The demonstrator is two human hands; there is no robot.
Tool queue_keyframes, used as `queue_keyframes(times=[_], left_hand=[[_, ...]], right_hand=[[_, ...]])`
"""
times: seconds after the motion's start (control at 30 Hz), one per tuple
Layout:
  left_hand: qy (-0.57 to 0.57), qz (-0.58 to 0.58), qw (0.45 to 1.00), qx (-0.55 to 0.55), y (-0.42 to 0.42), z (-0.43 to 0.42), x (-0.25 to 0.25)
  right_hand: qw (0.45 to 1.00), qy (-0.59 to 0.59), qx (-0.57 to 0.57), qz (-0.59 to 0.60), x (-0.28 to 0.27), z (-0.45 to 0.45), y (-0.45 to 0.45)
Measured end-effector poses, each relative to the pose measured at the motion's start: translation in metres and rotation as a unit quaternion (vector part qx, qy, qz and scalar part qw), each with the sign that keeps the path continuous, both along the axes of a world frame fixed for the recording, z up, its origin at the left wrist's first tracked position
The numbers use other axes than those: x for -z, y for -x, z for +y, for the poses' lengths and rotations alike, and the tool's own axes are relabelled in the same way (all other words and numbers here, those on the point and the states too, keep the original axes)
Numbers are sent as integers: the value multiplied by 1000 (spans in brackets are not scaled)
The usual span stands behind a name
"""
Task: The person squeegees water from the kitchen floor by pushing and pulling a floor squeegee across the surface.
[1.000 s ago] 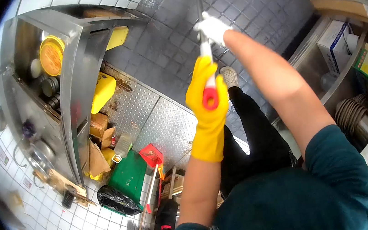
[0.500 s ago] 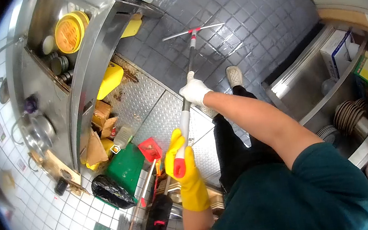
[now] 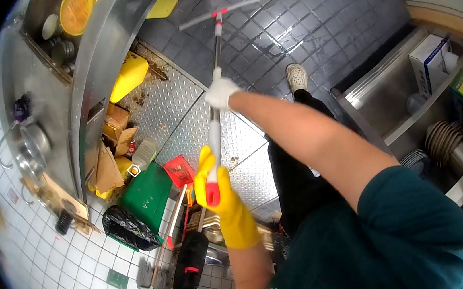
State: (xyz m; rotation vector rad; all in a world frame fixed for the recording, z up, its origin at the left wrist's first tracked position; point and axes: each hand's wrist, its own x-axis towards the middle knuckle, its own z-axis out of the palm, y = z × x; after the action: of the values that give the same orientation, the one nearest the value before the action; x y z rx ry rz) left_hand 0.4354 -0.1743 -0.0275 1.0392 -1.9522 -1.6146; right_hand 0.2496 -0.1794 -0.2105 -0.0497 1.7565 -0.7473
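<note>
A long-handled floor squeegee (image 3: pixel 215 140) slants across the middle, its wide blade on the wet dark tiles at the top. My left hand (image 3: pixel 229 208), in a yellow rubber glove, is closed round the grey and red grip at the handle's lower end. Higher up the pole, my right hand (image 3: pixel 221 94) wears a white glove and is wrapped round the shaft. Its fingers are partly hidden behind the back of the hand. My foot in a light perforated clog (image 3: pixel 297 77) stands on the tiles right of the pole.
A steel counter (image 3: pixel 94 51) runs along the left, with a yellow container (image 3: pixel 129 76) beneath. Cardboard (image 3: pixel 109 174), a green bin (image 3: pixel 147 198) and a red dustpan (image 3: pixel 179 171) sit beside the metal floor plate (image 3: pixel 174 102). Steel shelving (image 3: pixel 379 103) with stacked bowls stands right.
The squeegee and both gloved hands have moved up and left in view. The blade sits farther over the tiles toward the counter. Both hands keep their hold, and the view has shifted slightly.
</note>
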Motion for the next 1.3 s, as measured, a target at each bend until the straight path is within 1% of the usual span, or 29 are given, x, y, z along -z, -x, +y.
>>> queue_keyframes(times=[0.03,0.07,0.13,0.23,0.27,0.37,0.4,0.43,0.47,0.5,0.53,0.57,0.6,0.63,0.7,0.73,0.8,0.87,0.9,0.97,1.0,1.03,1.07,1.1,1.13,1.2,1.23,1.27,1.3], left_hand=[[5,-16,1000,-6,-13,0,-9],[13,-35,999,-14,-27,0,-21],[29,-70,997,-17,-47,-5,-46],[31,-111,993,-17,-63,-12,-78],[35,-106,994,5,-62,-13,-89],[46,-86,991,87,-46,-9,-120],[55,-69,987,137,-43,-6,-119],[56,-61,979,187,-36,-3,-116],[54,-52,969,237,-26,3,-111],[18,-35,962,269,-11,11,-104],[-16,-15,953,301,6,21,-92],[-39,29,943,329,19,34,-67],[-61,73,929,359,32,49,-39],[-67,116,920,368,46,61,-14],[-72,160,913,369,77,92,35],[-75,160,916,360,89,104,54],[-41,135,884,447,117,91,59],[-6,62,904,423,111,62,47],[-21,137,903,406,102,47,63],[-43,128,907,399,62,-2,51],[-33,100,905,411,40,-29,42],[-84,80,916,385,13,-51,40],[-85,118,926,348,-12,-72,38],[-79,122,930,337,-40,-98,36],[-97,115,924,351,-65,-127,18],[-60,74,936,340,-115,-179,-14],[-34,58,942,329,-140,-200,-26],[-24,15,950,312,-163,-220,-47],[-15,-31,956,293,-187,-236,-66]], right_hand=[[1000,6,17,-21,-13,1,-17],[998,31,-21,51,15,-9,-55],[1000,29,1,-1,-32,-6,-71],[994,83,7,-68,-33,-18,-110],[958,56,207,-188,-59,-13,-110],[925,127,282,-219,-96,26,-97],[909,154,339,-187,-85,41,-103],[928,109,338,-114,-59,61,-110],[876,159,423,-170,-60,94,-100],[880,141,434,-130,-71,121,-81],[863,95,459,-187,-60,153,-62],[847,63,517,-103,-87,169,-41],[841,139,517,-75,-56,207,-30],[832,108,540,-59,-44,232,-16],[783,19,601,-160,-10,278,19],[797,-4,575,-185,7,297,32],[791,-22,558,-249,53,317,50],[802,43,528,-275,-1,257,33],[821,29,508,-260,21,246,27],[854,79,460,-228,98,236,3],[874,77,449,-167,78,195,-25],[942,94,310,-89,67,166,-45],[986,98,1,133,55,139,-66],[917,93,-199,332,36,106,-89],[881,96,-261,382,23,68,-116],[900,159,-241,327,19,1,-166],[963,141,-114,201,17,-33,-190],[990,119,17,68,13,-71,-217],[982,93,146,-71,7,-107,-246]])
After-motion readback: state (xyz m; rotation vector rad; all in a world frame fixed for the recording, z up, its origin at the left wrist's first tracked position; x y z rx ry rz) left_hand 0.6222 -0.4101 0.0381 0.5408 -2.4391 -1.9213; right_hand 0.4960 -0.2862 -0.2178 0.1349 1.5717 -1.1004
